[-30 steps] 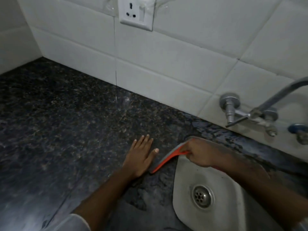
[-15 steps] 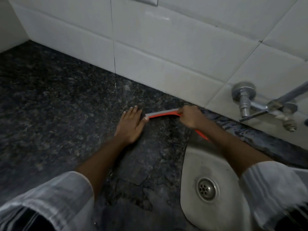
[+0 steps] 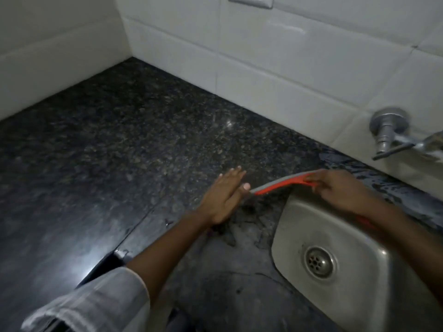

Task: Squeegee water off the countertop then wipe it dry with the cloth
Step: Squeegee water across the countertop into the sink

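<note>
Dark speckled stone worktop (image 3: 119, 144) across most of the frame, glossy with a light glare at lower left, wet streaks at the right edge behind the basin. White tiled wall (image 3: 275, 68) along the top, meeting a second wall in the corner at upper left. Steel sink (image 3: 299, 224) sunk into the lower right, round drain (image 3: 320, 261) in its floor. Chrome tap (image 3: 389, 135) fixed to the tiles at far right.

Left hand (image 3: 224, 197) at centre, flat on the stone, fingers spread and straight, thumb tip touching the near end of the squeegee — not gripping anything. Pale sleeve (image 3: 91, 305) bunched on that forearm at the bottom edge.

Right hand (image 3: 340, 188) just right of centre, above the sink's back corner, fingers pinched around the far end of the squeegee (image 3: 280, 184). Orange with a grey blade strip, slim and slightly curved, spanning the gap between both hands, blade edge low over the stone beside the sink rim; contact with the surface too blurred to tell.
</note>
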